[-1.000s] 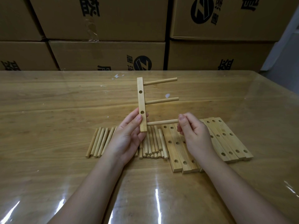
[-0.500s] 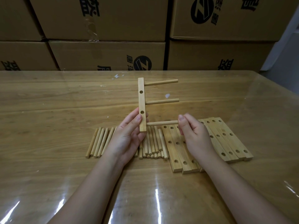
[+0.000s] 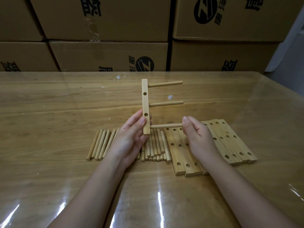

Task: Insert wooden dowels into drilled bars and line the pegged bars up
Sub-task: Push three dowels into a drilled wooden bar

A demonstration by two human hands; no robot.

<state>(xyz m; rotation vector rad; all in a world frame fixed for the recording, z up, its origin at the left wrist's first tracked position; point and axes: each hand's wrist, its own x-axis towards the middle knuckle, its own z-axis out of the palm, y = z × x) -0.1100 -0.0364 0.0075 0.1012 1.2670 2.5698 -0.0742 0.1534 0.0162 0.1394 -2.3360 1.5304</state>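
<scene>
My left hand [image 3: 130, 139] grips the lower end of a pale drilled bar [image 3: 145, 102], held upright above the table. Two dowels stick out of the bar to the right, the upper dowel [image 3: 165, 84] and the middle dowel [image 3: 166, 104]. A third dowel [image 3: 166, 126] juts from the bar's bottom hole, and my right hand [image 3: 199, 139] pinches its free end. Two holes on the bar's face stay open. Loose dowels [image 3: 102, 143] lie side by side on the table under my left hand. Drilled bars [image 3: 176, 155] lie in a row under my right hand.
More drilled bars [image 3: 230, 142] lie to the right of my right hand. The wooden table [image 3: 49, 112] has a glossy transparent cover. Stacked cardboard boxes [image 3: 108, 56] form a wall along the table's far edge.
The bar has shifted slightly down and to the right in my left hand. My right hand stays on the end of the bottom dowel.
</scene>
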